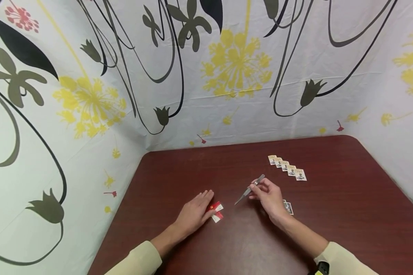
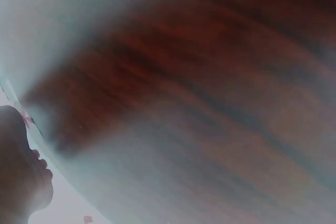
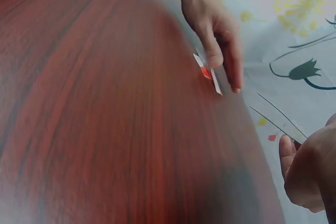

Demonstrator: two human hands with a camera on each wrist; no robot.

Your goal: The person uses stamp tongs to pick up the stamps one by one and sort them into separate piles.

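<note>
My left hand point(image 1: 194, 212) lies with extended fingers on the table, its thumb and palm edge over two small red-and-white stamps point(image 1: 218, 206). They overlap at an angle, partly hidden beneath the hand. To their right, my right hand point(image 1: 270, 199) grips metal tweezers point(image 1: 245, 196) between thumb and fingers. The tweezers slant down to the left, with their tips apart and nothing between them, as the right wrist view shows the tweezers point(image 3: 278, 116). Only part of the left hand point(image 2: 23, 171) appears in the left wrist view.
A diagonal row of several small pale stamps point(image 1: 285, 166) lies at the back right of the dark red table point(image 1: 199, 168). Partly behind my right wrist lie grey-toned stamps point(image 1: 288, 207). Floral fabric point(image 1: 192, 88) hangs around the table's back and sides.
</note>
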